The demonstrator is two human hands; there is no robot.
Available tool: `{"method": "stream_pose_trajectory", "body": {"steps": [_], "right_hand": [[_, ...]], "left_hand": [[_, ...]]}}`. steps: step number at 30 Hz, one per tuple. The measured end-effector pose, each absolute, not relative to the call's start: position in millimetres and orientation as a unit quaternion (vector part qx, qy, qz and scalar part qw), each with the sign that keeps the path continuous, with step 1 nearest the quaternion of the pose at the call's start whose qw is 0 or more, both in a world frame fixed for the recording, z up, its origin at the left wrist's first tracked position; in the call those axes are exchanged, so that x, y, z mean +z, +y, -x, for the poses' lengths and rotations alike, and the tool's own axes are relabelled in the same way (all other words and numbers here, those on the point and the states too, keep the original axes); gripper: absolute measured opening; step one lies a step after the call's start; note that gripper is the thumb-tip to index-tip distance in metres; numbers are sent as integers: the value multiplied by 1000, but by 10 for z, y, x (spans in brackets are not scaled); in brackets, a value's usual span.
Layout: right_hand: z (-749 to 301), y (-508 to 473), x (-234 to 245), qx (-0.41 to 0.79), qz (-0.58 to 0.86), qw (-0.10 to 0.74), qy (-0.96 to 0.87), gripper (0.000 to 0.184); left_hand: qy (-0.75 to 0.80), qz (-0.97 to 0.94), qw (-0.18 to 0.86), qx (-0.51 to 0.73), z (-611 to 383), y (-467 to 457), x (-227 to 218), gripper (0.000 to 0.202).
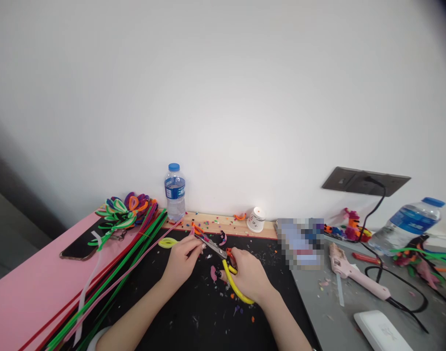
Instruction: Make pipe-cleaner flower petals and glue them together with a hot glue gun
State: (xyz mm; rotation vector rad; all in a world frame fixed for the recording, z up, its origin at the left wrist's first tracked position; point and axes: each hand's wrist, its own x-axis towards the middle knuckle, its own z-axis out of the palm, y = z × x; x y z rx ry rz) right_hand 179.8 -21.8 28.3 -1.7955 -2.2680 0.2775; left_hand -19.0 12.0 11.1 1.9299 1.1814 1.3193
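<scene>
My right hand [249, 274] is wrapped around a pair of scissors [238, 291] with yellow handles. Their metal blades point up and left, reaching the fingertips of my left hand [184, 257]. That hand pinches a small pink and orange fuzzy piece, probably pipe cleaner, at the blade tips; the fingers partly hide it. Whether the blades touch the piece, I cannot tell. A pink fuzzy scrap [213, 273] and several tiny trimmings lie on the black mat [179, 312] around the hands. Left of my left hand rests a loop of yellow-green pipe cleaner [168, 243].
At left, long pipe cleaners [109, 287] cross a pink surface beside a phone [80, 243]. A water bottle [175, 192] and paper cup [256, 220] stand by the wall. On the right are a corded glue gun [362, 280], a second bottle [409, 222] and a white box [381, 331].
</scene>
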Motion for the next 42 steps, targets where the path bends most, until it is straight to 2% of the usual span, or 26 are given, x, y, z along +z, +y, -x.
{"method": "stream_pose_trajectory", "body": {"steps": [13,25,34,42], "right_hand": [[-1783,-215,228,94,623,134,-765,31],[-1770,-194,210,81,621,142,-767,27],[-1792,-165,205,75,620,137,-769,30],[-1809,-113,168,53,630,102,-768,9]], "left_hand": [[440,-696,248,510,204,112,110,18],[429,-705,269,497,195,94,106,21],[425,-706,282,492,204,98,103,22],[426,-708,283,487,204,120,91,23]]}}
